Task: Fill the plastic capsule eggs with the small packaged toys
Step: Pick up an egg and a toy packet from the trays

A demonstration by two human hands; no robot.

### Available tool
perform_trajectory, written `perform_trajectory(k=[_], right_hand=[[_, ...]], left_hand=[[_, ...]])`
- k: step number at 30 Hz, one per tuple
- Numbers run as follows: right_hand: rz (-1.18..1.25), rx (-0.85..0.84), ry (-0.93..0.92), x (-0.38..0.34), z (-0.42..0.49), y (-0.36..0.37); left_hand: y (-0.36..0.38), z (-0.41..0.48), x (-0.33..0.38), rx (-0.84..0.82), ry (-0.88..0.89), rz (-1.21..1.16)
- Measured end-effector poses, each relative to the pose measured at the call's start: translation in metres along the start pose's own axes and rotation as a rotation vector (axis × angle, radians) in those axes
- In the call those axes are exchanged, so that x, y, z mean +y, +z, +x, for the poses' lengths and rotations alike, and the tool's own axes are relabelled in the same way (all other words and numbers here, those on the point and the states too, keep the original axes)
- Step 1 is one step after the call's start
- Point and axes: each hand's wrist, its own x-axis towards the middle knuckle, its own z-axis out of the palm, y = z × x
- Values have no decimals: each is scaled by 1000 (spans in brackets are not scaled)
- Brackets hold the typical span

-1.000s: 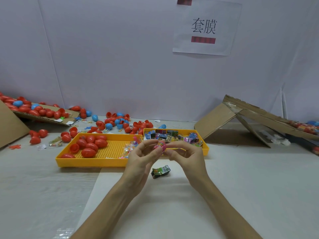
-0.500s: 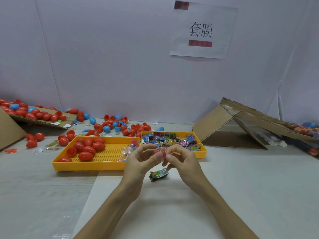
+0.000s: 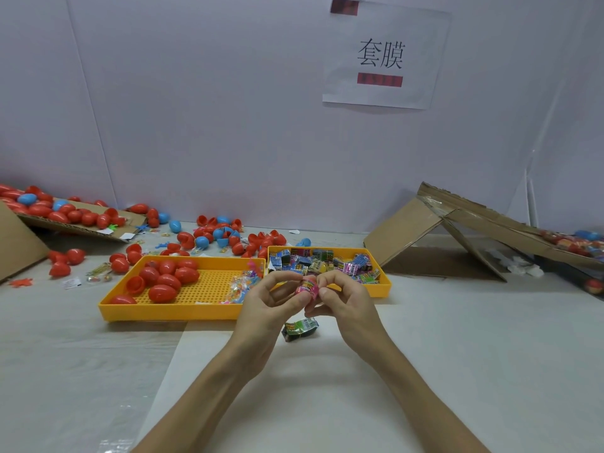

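Your hands have hardly shifted since a moment ago, but the pink packaged toy [image 3: 307,287] now shows more fully between them. Your left hand [image 3: 264,308] and right hand [image 3: 346,305] both pinch it with curled fingertips, wrists apart, over the near rims of the left yellow tray [image 3: 170,313], which holds red capsule eggs [image 3: 166,282], and the right yellow tray [image 3: 383,286]. A green packet [image 3: 300,328] lies just below on the table [image 3: 457,354], which is bare toward you and rightward up to the cardboard [image 3: 408,233].

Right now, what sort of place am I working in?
Probably a hand-packing workstation: a yellow tray of red eggs, a second tray of wrapped toys, opened cardboard boxes, and a printed sign on the partition.
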Motion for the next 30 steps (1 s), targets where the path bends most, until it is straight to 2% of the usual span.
perform_trajectory(k=[7, 9, 13, 15, 17, 19, 22, 25, 27, 30], right_hand=[[102, 53, 7, -4, 0, -3], [158, 35, 30, -5, 0, -4], [58, -13, 45, -4, 0, -3], [103, 17, 89, -4, 0, -4], [274, 95, 200, -3, 4, -10], [389, 179, 322, -3, 12, -21], [312, 197, 466, -3, 29, -42], [352, 124, 526, -18, 60, -61], [498, 250, 416, -43, 91, -81], [793, 644, 255, -80, 127, -123]], left_hand=[[0, 0, -1, -25, 40, 41], [1, -1, 0, -13, 78, 125], [2, -1, -2, 27, 196, 357], [2, -1, -4, 29, 247, 427], [2, -3, -6, 35, 335, 593], [0, -5, -10, 18, 389, 884], [-4, -7, -16, -137, 324, 1300], [-4, -7, -20, -247, 274, 1351], [-4, -6, -20, -255, 275, 1373], [-5, -4, -22, -249, 266, 1383]])
